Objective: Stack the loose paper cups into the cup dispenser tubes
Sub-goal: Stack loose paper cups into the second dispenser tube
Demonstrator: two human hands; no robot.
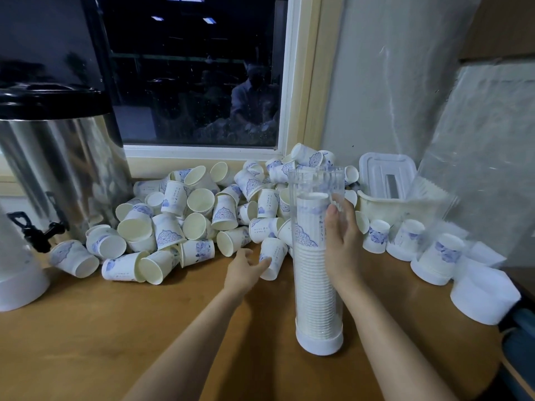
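I can read nothing for certain. The paper cups [173, 198] heaped from my ten to twelve o'clock carry a short column of small dark characters, too blurred to make out.

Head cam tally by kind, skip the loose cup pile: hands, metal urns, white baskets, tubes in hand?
Hands: 2 (left hand on a loose cup, right hand)
Metal urn: 1
White basket: 1
Tube in hand: 1
Total: 5
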